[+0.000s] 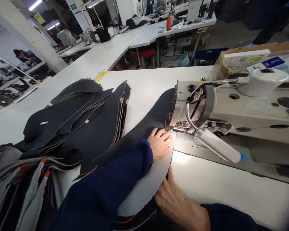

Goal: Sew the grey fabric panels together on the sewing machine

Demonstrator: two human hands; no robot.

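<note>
My left hand [159, 144] lies flat with fingers spread on a grey fabric panel [141, 189], just in front of the sewing machine's presser foot area. My right hand [173, 197] pinches the panel's curved right edge nearer to me, with some fingers hidden under the cloth. A black fabric panel with orange edging [156, 112] extends from beneath my left hand to behind the head of the sewing machine [195, 106]. The needle itself is too small to make out. A lit lamp [219, 146] hangs beside the stitching area.
Stacked black fabric panels [69, 112] cover the table's left side. Grey and black pieces with orange tips [36, 179] hang at the lower left. A cardboard box [218, 65] stands behind the machine. Other worktables [149, 33] fill the background, and a person [26, 57] sits far left.
</note>
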